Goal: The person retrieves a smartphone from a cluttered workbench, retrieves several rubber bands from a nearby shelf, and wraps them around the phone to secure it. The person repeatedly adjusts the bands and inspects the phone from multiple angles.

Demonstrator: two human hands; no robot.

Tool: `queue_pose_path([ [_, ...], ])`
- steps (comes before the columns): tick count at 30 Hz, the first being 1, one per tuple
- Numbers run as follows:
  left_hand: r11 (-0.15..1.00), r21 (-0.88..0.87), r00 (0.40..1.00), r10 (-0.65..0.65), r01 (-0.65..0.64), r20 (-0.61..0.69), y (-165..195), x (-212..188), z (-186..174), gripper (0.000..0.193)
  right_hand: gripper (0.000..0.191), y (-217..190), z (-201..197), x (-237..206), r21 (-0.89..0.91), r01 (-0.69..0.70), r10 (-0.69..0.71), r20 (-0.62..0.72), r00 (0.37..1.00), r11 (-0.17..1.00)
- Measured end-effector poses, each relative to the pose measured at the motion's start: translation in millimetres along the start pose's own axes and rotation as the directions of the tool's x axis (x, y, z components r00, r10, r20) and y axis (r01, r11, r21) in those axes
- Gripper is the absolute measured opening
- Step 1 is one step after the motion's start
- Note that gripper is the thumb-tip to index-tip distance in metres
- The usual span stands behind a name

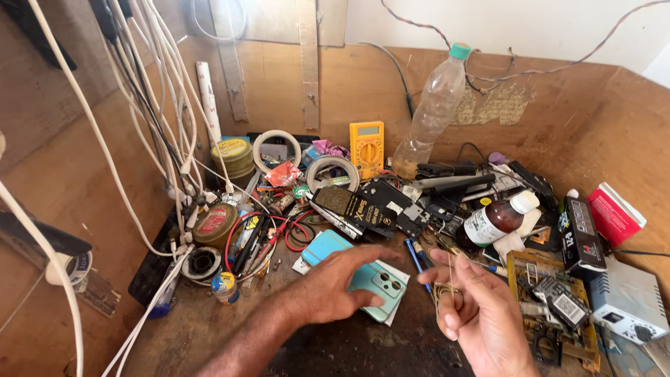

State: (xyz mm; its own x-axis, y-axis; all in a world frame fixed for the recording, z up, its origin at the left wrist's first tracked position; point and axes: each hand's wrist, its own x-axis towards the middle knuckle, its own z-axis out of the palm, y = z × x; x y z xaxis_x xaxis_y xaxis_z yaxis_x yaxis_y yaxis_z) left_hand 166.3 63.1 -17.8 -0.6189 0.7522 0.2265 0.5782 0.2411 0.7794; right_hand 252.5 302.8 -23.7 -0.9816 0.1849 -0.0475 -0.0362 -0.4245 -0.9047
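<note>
Mint-green phone (373, 283) lying face down on cluttered wooden bench (209, 328), one yellow multimeter (367, 146), two tape rolls (276, 148), one clear plastic bottle (434, 112), left hand (335, 283) spread flat above phone, right hand (474, 307) loosely curled, pinching rubber band (447, 293)

hands (405, 293) over teal phone (377, 283), cluttered workbench (391, 345)

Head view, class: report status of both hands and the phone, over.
Left hand open, hovering over light blue phone. Right hand pinching rubber bands. Phone face down on workbench; blue pen and clutter close by.
</note>
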Motion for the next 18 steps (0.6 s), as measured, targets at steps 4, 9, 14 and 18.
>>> queue_pose_path([
  [4,0.940,0.320,0.986,0.072,-0.116,0.149,-3,1,-11,0.090,0.053,2,-2,-6,-0.068,-0.090,0.085,-0.074,0.994,0.994],
  [9,0.906,0.417,0.967,-0.039,-0.073,0.253,-7,9,-19,0.096,0.052,14,-15,-5,-0.112,-0.108,0.103,-0.050,0.993,0.988],
  [14,0.904,0.420,0.961,-0.047,-0.075,0.272,-13,18,-24,0.098,0.051,25,-32,-4,-0.118,-0.140,0.126,-0.120,0.985,0.983],
  [18,0.900,0.429,0.958,-0.053,-0.076,0.283,-15,20,-31,0.099,0.049,33,-40,-1,-0.121,-0.141,0.126,-0.119,0.985,0.983],
])
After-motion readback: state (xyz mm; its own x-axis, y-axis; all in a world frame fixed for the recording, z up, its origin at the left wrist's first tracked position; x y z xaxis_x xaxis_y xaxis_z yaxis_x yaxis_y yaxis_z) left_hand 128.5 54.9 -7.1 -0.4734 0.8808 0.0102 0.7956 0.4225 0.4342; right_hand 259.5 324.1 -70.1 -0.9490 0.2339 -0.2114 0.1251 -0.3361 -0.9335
